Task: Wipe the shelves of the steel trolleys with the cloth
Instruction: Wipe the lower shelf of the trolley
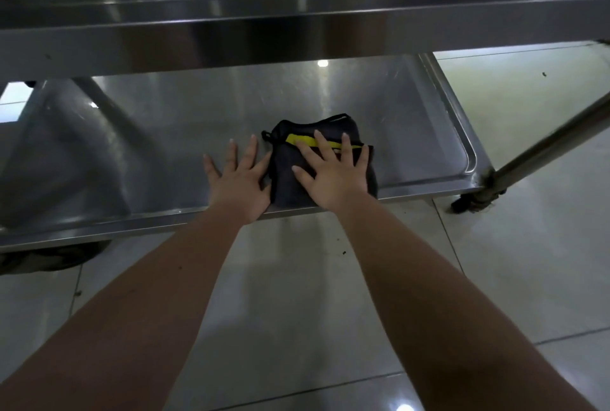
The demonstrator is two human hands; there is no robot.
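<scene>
A folded dark cloth with a yellow stripe lies on the lower shelf of a steel trolley, near the shelf's front edge. My right hand lies flat on top of the cloth with its fingers spread and straight. My left hand rests flat on the bare steel just left of the cloth, fingers spread, its thumb side touching the cloth's left edge. The trolley's upper shelf spans the view above both hands.
The lower shelf has a raised rim on its right side. A steel leg slants down to a castor at the right front corner. Pale tiled floor lies in front and to the right.
</scene>
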